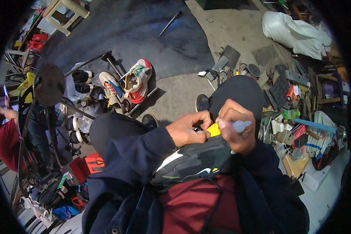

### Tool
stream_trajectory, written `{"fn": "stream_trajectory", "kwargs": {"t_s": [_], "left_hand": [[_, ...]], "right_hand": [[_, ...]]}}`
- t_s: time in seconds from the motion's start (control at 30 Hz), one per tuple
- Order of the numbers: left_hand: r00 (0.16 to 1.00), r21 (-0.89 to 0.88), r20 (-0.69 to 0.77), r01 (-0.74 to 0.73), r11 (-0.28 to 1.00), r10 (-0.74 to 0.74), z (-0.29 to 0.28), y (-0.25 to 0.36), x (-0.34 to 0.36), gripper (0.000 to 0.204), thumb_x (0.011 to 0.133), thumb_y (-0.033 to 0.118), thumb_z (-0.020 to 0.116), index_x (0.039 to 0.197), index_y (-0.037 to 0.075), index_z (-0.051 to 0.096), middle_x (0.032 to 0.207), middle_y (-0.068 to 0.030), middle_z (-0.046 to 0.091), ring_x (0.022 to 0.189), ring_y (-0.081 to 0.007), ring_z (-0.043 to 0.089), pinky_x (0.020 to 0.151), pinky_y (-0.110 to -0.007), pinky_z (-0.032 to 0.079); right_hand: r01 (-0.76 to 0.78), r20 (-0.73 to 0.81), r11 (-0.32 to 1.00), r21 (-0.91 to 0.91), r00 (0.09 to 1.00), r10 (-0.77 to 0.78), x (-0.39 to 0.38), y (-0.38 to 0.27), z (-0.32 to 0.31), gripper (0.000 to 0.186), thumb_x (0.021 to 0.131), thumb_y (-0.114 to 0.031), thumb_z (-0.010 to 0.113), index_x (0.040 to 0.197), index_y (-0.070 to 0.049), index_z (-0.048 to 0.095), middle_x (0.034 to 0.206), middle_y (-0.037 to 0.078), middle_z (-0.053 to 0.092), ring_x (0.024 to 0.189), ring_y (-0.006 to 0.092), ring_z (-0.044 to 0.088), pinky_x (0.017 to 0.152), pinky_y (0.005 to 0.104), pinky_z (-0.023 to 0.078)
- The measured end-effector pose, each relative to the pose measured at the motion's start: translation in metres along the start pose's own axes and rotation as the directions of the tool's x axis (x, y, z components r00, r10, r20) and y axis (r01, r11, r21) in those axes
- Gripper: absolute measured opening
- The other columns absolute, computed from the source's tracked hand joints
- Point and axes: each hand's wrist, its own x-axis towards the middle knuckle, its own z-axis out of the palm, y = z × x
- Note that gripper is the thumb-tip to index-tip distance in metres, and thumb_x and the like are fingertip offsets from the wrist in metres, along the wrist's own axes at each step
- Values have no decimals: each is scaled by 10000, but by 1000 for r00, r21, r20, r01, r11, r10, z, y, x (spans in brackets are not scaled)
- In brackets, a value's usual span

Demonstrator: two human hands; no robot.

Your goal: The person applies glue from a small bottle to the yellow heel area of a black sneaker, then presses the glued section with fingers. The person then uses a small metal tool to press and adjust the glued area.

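A black shoe (193,163) with white and yellow details rests across my lap. My left hand (191,128) is closed, fingers pinched on the shoe's upper edge beside a yellow piece (213,131). My right hand (236,128) is closed around a small pale squeeze bottle (241,125), its thumb and forefinger at the yellow piece's right end. The exact contact of the fingertips is partly hidden.
Shoes (136,80) lie on a metal rack at left, near a stand (49,84). Another person (7,144) in red is at far left. Tools and scraps (284,97) crowd the right, below a white sack (284,31). A dark mat (124,27) covers floor ahead.
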Motion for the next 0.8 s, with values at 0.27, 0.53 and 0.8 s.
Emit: {"fn": "stream_trajectory", "kwargs": {"t_s": [0.27,0.53,0.8], "left_hand": [[997,-167,53,-38,985,47,-13,-6,-18,227,1001,105,719,1202,40,635,970,26,645,896,-67,576,832,-252,476],[1000,193,-19,-16,981,20,-22,2,-33,89,992,73,705,1051,8,724,970,-16,728,916,-109,628,876,-288,505],[997,500,-43,-37,865,68,-16,11,-32,30,952,42,703,959,34,675,866,-64,719,820,-167,670,787,-319,523]], "right_hand": [[36,-12,998,-49,999,-37,1,-1,0,191,899,-53,659,740,-9,564,770,107,554,664,197,535,609,329,421],[21,-33,996,-83,999,-24,-2,0,1,283,945,-146,621,709,-30,519,766,99,539,709,190,561,689,333,523],[6,-24,1000,-22,1000,-6,-1,0,0,167,885,-32,659,751,3,566,771,109,557,671,191,537,621,317,422]]}}
